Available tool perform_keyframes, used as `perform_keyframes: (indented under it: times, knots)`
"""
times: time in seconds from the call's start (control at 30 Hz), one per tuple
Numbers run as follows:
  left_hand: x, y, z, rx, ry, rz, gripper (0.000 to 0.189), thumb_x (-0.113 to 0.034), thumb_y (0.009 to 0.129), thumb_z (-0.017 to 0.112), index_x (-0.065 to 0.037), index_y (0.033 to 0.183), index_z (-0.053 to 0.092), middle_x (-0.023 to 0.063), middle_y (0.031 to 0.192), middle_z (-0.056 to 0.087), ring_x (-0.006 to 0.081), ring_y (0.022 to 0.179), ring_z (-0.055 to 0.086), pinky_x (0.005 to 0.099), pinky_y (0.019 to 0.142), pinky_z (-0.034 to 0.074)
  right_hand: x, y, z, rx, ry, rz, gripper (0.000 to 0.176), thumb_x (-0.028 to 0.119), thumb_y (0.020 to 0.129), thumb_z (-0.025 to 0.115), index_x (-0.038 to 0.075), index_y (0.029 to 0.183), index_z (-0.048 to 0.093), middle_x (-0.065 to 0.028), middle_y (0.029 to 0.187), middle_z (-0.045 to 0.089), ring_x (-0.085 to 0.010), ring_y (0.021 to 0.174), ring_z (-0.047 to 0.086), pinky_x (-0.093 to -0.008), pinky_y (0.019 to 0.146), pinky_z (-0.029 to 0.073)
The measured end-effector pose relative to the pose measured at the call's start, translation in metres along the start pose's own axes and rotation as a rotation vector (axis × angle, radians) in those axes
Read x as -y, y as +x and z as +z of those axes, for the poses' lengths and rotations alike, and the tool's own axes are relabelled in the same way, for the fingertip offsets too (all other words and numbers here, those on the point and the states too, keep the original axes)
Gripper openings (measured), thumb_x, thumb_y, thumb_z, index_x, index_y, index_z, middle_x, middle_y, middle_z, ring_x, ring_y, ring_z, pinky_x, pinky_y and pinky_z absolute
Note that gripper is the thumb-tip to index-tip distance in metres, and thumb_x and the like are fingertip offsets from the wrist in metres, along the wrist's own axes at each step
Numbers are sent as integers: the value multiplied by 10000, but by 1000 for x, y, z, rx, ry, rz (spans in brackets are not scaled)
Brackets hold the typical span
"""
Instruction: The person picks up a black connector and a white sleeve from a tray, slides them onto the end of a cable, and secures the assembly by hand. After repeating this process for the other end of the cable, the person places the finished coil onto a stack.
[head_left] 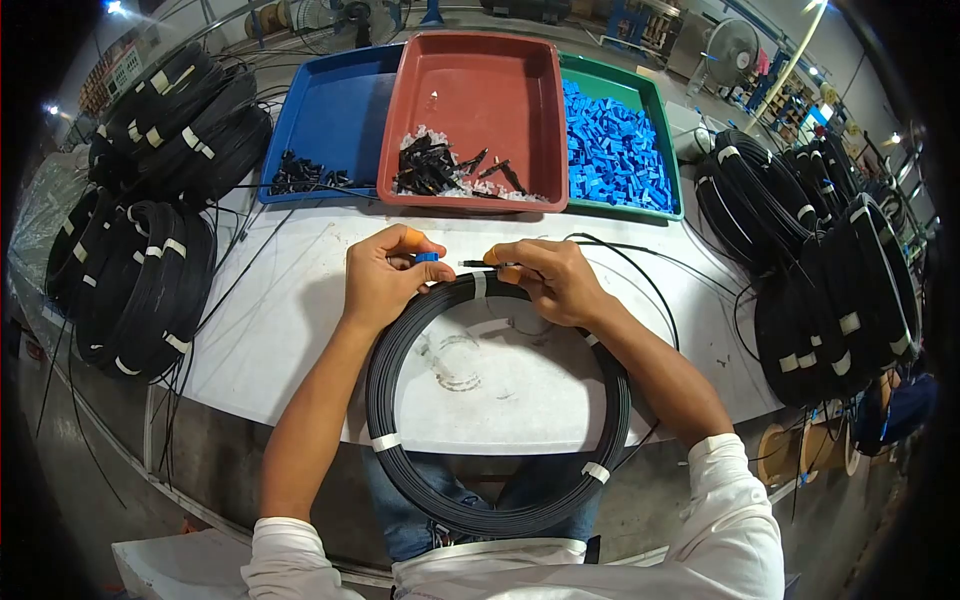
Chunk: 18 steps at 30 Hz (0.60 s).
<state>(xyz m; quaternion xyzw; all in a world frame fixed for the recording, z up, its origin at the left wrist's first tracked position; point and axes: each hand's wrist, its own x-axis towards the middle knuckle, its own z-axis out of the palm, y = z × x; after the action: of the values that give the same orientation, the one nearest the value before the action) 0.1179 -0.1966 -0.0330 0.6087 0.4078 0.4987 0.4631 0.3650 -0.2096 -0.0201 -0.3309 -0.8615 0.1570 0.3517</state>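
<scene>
Between the thumb and fingers of my left hand (385, 275) is a small blue piece (427, 257). My right hand (550, 275) pinches a black cable end (478, 264), whose tip points left toward the blue piece; a short gap separates the two. Below both hands lies a large coil of black cable (385, 370), bound with white tape, partly on the white table and partly over its front edge. Orange coverings show on fingertips of both hands.
Behind my hands stand a blue tray (345, 95) with small black parts, a red tray (475, 90) with black and clear pieces, and a green tray (672, 150) of blue pieces. Cable coils stack at left (150, 280) and right (830, 310) of the table (270, 350).
</scene>
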Motion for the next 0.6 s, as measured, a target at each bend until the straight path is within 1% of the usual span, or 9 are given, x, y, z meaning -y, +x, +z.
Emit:
perform_keyframes:
  times: [0.03,0.1,0.2,0.27,0.3,0.43,0.5,0.53,0.6]
  knots:
    - [1,0,0,1,0,-1,231,-25,753,844,24,886,662,112,885,728,127,713,711,224,588,585,0,0,1,-20,22,-2,462,-128,717,616,66,1133,669,-139,969,727,-288,788,725,-364,662,569]
    - [3,0,-1,-2,-8,34,198,40,784,789,17,922,648,160,908,727,168,718,727,245,563,585,0,0,1,-40,46,-5,472,-131,709,613,65,1134,669,-140,970,727,-287,791,726,-364,663,571]
    - [6,1,-2,-44,-86,12,204,34,786,790,26,946,664,154,886,728,165,708,722,247,572,587,2,0,-1,-17,25,8,483,-140,701,603,65,1133,671,-141,995,725,-285,796,727,-362,668,576]
    - [15,3,-5,-62,-93,12,216,27,789,790,28,965,665,151,881,727,164,703,719,247,576,587,8,1,-4,-7,3,26,340,-136,803,636,25,1097,690,-152,1005,737,-225,724,708,-315,580,517]
    - [14,3,-4,-81,-101,12,229,20,791,791,30,983,667,148,877,727,163,698,716,248,579,586,7,1,-3,-6,4,26,340,-136,803,636,25,1097,690,-152,1005,737,-225,724,708,-315,580,517]
    - [6,1,-2,-99,-107,-26,268,-15,796,804,30,1013,653,132,837,719,160,699,712,246,579,583,4,1,-1,-33,29,-11,448,-186,752,585,33,1133,675,-149,1032,734,-231,730,708,-316,595,544]
    - [10,3,-4,-24,-37,32,366,-53,796,817,19,1095,618,118,825,711,165,728,716,242,564,573,5,1,-1,-45,27,-34,492,-202,731,564,36,1148,667,-146,1046,732,-237,739,711,-322,607,557]
    - [10,3,-2,-23,-37,32,366,-53,796,817,19,1095,618,118,825,711,165,728,716,242,564,573,5,1,-1,-25,9,-29,527,-211,714,546,45,1160,659,-143,1049,729,-248,753,715,-330,620,568]
    - [4,2,6,18,-219,31,426,-68,801,816,-3,1151,581,108,849,709,169,752,717,245,587,596,2,1,-1,-6,-9,-25,562,-219,697,528,55,1172,650,-140,1051,727,-259,766,719,-338,632,579]
